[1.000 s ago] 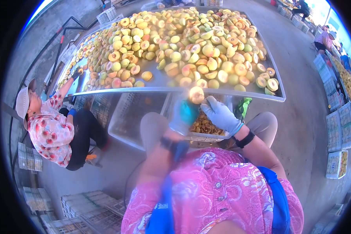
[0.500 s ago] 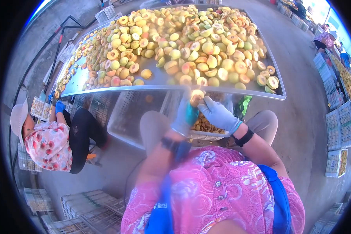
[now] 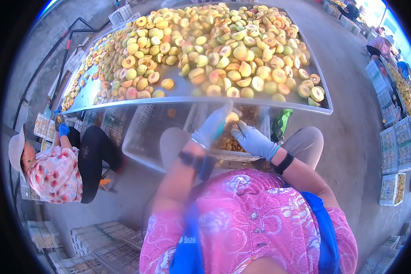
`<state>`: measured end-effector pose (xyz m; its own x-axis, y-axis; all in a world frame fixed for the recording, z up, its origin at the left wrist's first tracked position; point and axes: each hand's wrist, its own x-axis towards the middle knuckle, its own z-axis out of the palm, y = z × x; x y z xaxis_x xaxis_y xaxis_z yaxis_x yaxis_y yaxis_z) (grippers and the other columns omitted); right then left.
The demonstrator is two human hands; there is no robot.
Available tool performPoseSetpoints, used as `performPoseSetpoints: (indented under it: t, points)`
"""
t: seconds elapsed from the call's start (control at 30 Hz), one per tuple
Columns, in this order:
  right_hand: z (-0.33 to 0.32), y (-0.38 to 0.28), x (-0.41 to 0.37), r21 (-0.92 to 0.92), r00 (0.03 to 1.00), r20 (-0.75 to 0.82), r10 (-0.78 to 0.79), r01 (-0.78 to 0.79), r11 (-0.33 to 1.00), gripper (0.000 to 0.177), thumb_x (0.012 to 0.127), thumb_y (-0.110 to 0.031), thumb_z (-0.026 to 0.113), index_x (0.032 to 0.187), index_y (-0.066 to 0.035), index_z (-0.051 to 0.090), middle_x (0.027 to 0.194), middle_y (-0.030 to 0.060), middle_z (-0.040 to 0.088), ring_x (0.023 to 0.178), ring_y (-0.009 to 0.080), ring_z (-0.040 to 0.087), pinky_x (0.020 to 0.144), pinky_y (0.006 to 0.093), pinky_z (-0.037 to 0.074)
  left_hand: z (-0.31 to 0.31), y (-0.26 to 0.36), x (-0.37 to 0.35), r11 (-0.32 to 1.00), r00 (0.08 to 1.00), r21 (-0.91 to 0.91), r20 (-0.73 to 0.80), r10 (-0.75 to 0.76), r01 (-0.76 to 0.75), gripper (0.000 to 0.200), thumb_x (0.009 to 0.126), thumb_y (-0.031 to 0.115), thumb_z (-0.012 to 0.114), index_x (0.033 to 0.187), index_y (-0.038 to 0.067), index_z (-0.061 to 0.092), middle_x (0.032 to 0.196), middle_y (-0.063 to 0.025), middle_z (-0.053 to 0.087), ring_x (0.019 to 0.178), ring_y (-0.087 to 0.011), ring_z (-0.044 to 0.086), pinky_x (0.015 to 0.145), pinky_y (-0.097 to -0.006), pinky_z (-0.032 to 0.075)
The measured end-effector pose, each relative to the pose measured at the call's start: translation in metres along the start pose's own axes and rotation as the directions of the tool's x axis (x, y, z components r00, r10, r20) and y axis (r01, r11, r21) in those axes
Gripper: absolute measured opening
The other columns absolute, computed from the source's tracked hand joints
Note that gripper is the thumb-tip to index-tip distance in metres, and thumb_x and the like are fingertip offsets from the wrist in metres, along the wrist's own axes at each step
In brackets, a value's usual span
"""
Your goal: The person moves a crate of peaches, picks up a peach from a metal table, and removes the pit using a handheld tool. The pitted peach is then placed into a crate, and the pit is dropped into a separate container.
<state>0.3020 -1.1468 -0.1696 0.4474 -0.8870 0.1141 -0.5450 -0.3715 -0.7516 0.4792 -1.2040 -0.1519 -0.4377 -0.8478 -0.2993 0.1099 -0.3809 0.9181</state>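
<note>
A halved apricot [image 3: 232,118] sits between my two gloved hands, just below the table's front edge. My left hand [image 3: 213,125] holds it from the left, fingers extended up behind it and a teal patch showing at the palm. From the right, my right hand [image 3: 252,138] pinches at its lower side, thumb and fingers bent together. Beneath my hands, a white crate [image 3: 242,157] contains apricot pieces. Above them, the metal table [image 3: 180,87] bears a large heap of apricot halves [image 3: 242,68], some cut side up.
An upright translucent crate [image 3: 144,132] stands left of my knees. A green bag [image 3: 282,123] hangs by the right knee. Another person [image 3: 55,176] sits at the left with blue gloves. Stacked crates [image 3: 395,148] line the right side; more crates [image 3: 98,239] lie at lower left.
My hands have drawn slightly down, and the left fingers are now straighter behind the apricot half. The view has shifted a little; the heap looks unchanged.
</note>
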Motion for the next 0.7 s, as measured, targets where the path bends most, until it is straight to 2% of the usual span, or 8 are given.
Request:
performPoseSetpoints:
  t: [0.07, 0.1, 0.23, 0.27, 0.33, 0.53, 0.63, 0.7]
  points:
    - [0.003, -0.001, 0.003, 0.042, 0.991, -0.127, -0.047, 0.052, 0.998, 0.031, 0.1, -0.031, 0.046, 0.11, -0.002, 0.047, 0.078, 0.0205, 0.063, 0.066, 0.0379, 0.062, 0.058, 0.0442, 0.046, 0.013, 0.01, -0.01, 0.985, 0.995, -0.145, -0.05, 0.091, -0.097, 0.051, 0.099, 0.047, 0.045, 0.112, -0.001, 0.06, 0.099, -0.0085, 0.064, 0.088, -0.0153, 0.061, 0.08, -0.0275, 0.052]
    - [0.002, -0.006, 0.007, 0.256, 0.991, -0.114, 0.065, -0.034, 0.966, 0.031, 0.101, -0.033, 0.045, 0.11, -0.004, 0.047, 0.071, 0.0133, 0.058, 0.056, 0.0279, 0.057, 0.051, 0.038, 0.043, 0.019, 0.012, -0.013, 0.938, 0.979, -0.286, -0.113, 0.17, -0.196, 0.051, 0.1, 0.047, 0.045, 0.113, -0.001, 0.059, 0.101, -0.0094, 0.063, 0.088, -0.0162, 0.062, 0.081, -0.0284, 0.052]
    - [-0.006, -0.042, 0.015, 0.651, 0.959, 0.107, 0.261, -0.266, 0.711, 0.032, 0.102, -0.04, 0.042, 0.111, -0.01, 0.048, 0.063, -0.0032, 0.042, 0.041, 0.0045, 0.038, 0.035, 0.0224, 0.033, 0.027, -0.019, -0.001, 0.829, 0.845, -0.218, -0.29, 0.449, -0.515, 0.052, 0.099, 0.048, 0.046, 0.114, 0.0, 0.058, 0.104, -0.011, 0.063, 0.089, -0.0187, 0.062, 0.083, -0.0325, 0.053]
    - [-0.005, -0.046, 0.015, 0.655, 0.959, 0.107, 0.262, -0.267, 0.707, 0.032, 0.102, -0.04, 0.042, 0.111, -0.01, 0.048, 0.063, -0.0032, 0.042, 0.041, 0.0045, 0.038, 0.035, 0.0224, 0.033, 0.033, -0.014, -0.007, 0.795, 0.853, -0.336, -0.339, 0.397, -0.504, 0.052, 0.098, 0.049, 0.046, 0.111, 0.001, 0.058, 0.102, -0.0113, 0.063, 0.089, -0.0202, 0.062, 0.083, -0.0342, 0.053]
    - [-0.004, -0.051, 0.015, 0.665, 0.918, 0.194, 0.347, -0.383, 0.641, 0.045, 0.099, -0.042, 0.043, 0.117, -0.001, 0.054, 0.094, 0.008, 0.062, 0.08, 0.0174, 0.058, 0.073, 0.0312, 0.047, 0.035, -0.012, -0.012, 0.744, 0.86, -0.452, -0.385, 0.335, -0.492, 0.052, 0.098, 0.05, 0.046, 0.108, 0.002, 0.059, 0.101, -0.0117, 0.063, 0.089, -0.0216, 0.062, 0.083, -0.036, 0.053]
    - [-0.013, -0.04, 0.01, 0.583, 0.786, 0.494, 0.373, -0.617, 0.529, 0.052, 0.1, -0.047, 0.04, 0.125, -0.003, 0.052, 0.101, 0.0041, 0.06, 0.084, 0.0143, 0.055, 0.078, 0.0285, 0.047, 0.024, -0.003, -0.017, 0.815, 0.954, -0.531, -0.289, 0.084, -0.233, 0.054, 0.095, 0.056, 0.045, 0.096, 0.003, 0.058, 0.096, -0.0126, 0.064, 0.086, -0.0229, 0.063, 0.08, -0.0388, 0.055]
    - [-0.004, -0.033, 0.009, 0.574, 0.899, 0.32, 0.298, -0.434, 0.694, 0.056, 0.099, -0.05, 0.039, 0.128, -0.003, 0.051, 0.107, 0.0058, 0.06, 0.091, 0.0149, 0.056, 0.082, 0.0289, 0.047, 0.029, -0.004, -0.017, 0.831, 0.938, -0.492, -0.334, 0.094, -0.259, 0.059, 0.094, 0.059, 0.044, 0.094, 0.002, 0.06, 0.091, -0.0128, 0.065, 0.081, -0.0225, 0.064, 0.076, -0.0374, 0.056]
    - [-0.002, -0.03, 0.009, 0.543, 0.903, 0.311, 0.297, -0.425, 0.724, 0.057, 0.099, -0.05, 0.039, 0.128, -0.003, 0.052, 0.109, 0.0059, 0.06, 0.093, 0.0151, 0.056, 0.084, 0.0291, 0.047, 0.025, -0.015, -0.01, 0.938, 0.873, -0.073, -0.397, 0.283, -0.338, 0.064, 0.095, 0.061, 0.041, 0.091, 0.001, 0.062, 0.086, -0.0127, 0.065, 0.075, -0.0215, 0.064, 0.073, -0.0348, 0.055]
